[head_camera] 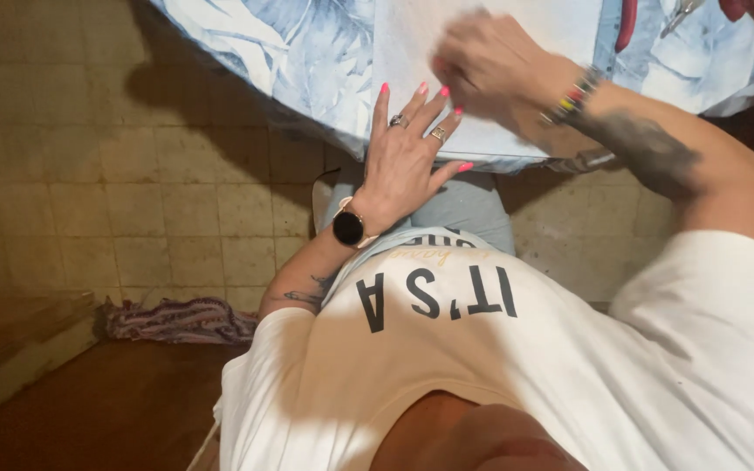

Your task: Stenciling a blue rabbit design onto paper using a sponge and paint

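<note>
Left hand (407,157) flat at cloth (325,52) edge

Both hands crowd the near edge of the cloth (307,61) — left hand (407,157) flat, right hand (490,65) just beyond it. Red-handled tools (647,19) block the far right — cloth to the left lies open.

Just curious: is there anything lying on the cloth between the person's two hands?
No. In the head view, only bare pale cloth shows between the left hand and the blurred right hand.
</note>
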